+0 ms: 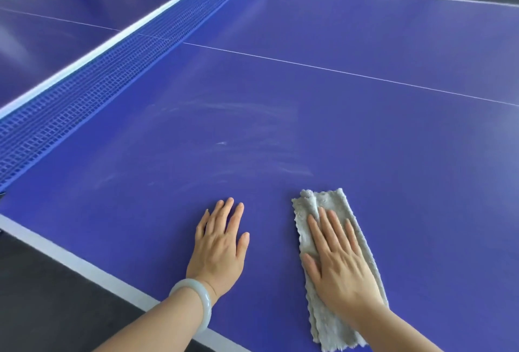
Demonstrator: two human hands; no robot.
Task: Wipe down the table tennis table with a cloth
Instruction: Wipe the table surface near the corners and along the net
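Nearest, the right hand (341,264) lies flat, fingers straight and spread, pressing the cloth (320,200) onto the table (365,140) by its near edge: nothing pinched, only palm weight. That blue table stretches well ahead of the fingertips and off to both sides. The net (112,70) runs away beyond the left hand (219,247), which rests open on bare surface just beside the cloth, bracing. Pale smears (238,132) show ahead of both palms, so wiping looks under way here. The next move, I judge, is to push the cloth forward through those streaks with even pressure. On the left wrist sits a bracelet (196,304).
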